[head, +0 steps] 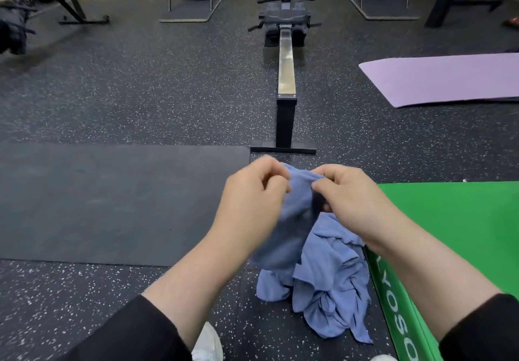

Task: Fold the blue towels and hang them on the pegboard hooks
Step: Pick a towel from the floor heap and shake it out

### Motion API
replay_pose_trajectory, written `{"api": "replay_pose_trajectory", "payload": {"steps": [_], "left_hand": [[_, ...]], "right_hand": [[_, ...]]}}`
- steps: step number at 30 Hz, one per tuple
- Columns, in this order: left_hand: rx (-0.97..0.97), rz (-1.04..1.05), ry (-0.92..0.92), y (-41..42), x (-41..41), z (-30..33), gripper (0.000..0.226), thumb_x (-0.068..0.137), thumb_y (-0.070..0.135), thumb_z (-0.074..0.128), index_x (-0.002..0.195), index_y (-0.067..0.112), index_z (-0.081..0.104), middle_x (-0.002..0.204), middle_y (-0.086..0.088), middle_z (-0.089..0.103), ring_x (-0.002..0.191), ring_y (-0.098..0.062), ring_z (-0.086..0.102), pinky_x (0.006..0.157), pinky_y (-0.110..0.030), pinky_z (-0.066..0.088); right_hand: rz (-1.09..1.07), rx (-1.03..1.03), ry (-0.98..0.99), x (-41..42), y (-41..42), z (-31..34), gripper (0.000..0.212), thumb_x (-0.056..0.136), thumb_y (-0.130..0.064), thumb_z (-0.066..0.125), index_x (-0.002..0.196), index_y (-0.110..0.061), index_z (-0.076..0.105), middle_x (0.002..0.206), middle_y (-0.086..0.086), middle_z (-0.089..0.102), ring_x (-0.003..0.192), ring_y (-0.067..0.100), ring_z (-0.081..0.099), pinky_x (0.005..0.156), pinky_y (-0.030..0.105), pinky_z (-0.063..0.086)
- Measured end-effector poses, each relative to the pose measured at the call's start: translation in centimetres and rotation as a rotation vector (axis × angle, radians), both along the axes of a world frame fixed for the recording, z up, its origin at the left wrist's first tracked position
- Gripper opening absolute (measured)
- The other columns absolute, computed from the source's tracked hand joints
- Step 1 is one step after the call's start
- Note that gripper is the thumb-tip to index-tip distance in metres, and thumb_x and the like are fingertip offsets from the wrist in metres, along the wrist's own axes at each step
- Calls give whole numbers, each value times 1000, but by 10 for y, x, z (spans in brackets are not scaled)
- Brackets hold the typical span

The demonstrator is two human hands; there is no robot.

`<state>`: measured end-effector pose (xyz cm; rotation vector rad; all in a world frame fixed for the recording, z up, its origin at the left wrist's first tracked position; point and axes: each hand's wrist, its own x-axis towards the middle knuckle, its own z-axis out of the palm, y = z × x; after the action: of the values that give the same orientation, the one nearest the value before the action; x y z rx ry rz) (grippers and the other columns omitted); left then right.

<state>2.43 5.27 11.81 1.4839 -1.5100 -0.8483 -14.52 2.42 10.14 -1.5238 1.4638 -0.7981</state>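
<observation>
Head view, looking down past my forearms: both hands are up in front of me on one blue towel (297,214). My left hand (252,195) has its fingers curled in, pinching the top edge of the cloth; my right hand (351,197) pinches the same edge just beside it, thumb and fingers closed tight on the fabric. So each grip is closed on that towel, with the top hem bunched between them. The towel hangs down from my fingers, and its lower part seems to meet the pile of blue towels (328,293) crumpled on the speckled rubber floor (140,94), though the folds make it hard to tell where one ends. The pile sits right against the green box (455,226) on my right. A dark mat (112,203) lies to my left, a rowing machine (286,80) runs straight ahead, and a purple mat (443,80) lies beyond the box.
</observation>
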Motion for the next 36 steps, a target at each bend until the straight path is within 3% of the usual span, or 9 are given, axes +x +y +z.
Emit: {"api": "replay_pose_trajectory", "payload": {"steps": [2,5,10,15,21,24,27,32,36], "left_hand": [[-25,-32,-142,-8,14,-1,23,88,11,53,95,30,63,91,9,67,80,-13,61,80,-39,53],[-81,-190,-415,-14,31,-9,36,91,12,57,122,31,60,122,11,54,110,-8,54,98,-30,44],[-22,-336,-537,-12,32,-18,15,93,33,65,108,36,64,135,13,45,127,-13,42,111,-39,35],[-2,-420,-480,-8,31,-21,15,91,44,68,104,39,63,133,21,44,128,-6,42,111,-36,35],[51,-368,-614,-11,35,-26,12,91,51,65,95,41,58,128,17,50,120,-10,48,105,-40,40],[17,-317,-674,-15,37,-29,14,90,43,68,93,35,57,117,14,56,111,-15,54,98,-42,45],[-36,-362,-559,-16,36,-29,10,91,33,71,94,30,62,115,14,57,109,-13,55,98,-39,45],[108,-394,-775,-16,35,-34,27,93,57,57,105,36,70,132,16,52,118,-14,50,100,-40,45],[26,-167,-745,-24,39,-30,40,94,56,58,81,21,72,106,12,62,98,-16,58,84,-37,48]], "right_hand": [[95,-95,186,-3,0,6,26,91,-11,52,83,-27,71,66,-1,62,60,9,47,64,33,43],[203,-177,281,-8,4,15,30,94,-10,51,85,-32,68,66,-9,60,60,4,47,64,27,42],[219,-198,303,-15,7,16,31,95,-7,51,88,-32,69,78,-15,68,73,3,58,73,23,45],[171,-219,312,-23,8,20,29,95,-7,52,89,-31,69,69,-28,62,65,-4,54,61,12,38],[172,-217,278,-28,10,28,29,97,-4,51,93,-26,70,58,-32,57,57,-8,53,56,10,37],[172,-215,275,-29,9,27,31,97,-5,51,91,-29,70,61,-29,59,58,-5,52,57,10,36],[163,-213,261,-32,8,25,30,97,-6,51,92,-29,70,63,-28,60,60,-5,52,58,10,37],[132,-220,228,-36,5,24,27,96,-9,53,92,-29,71,77,-16,68,65,-2,52,62,11,39],[157,-161,341,-42,0,13,25,98,-13,53,93,-30,70,76,-4,68,62,3,50,63,22,39]]}}
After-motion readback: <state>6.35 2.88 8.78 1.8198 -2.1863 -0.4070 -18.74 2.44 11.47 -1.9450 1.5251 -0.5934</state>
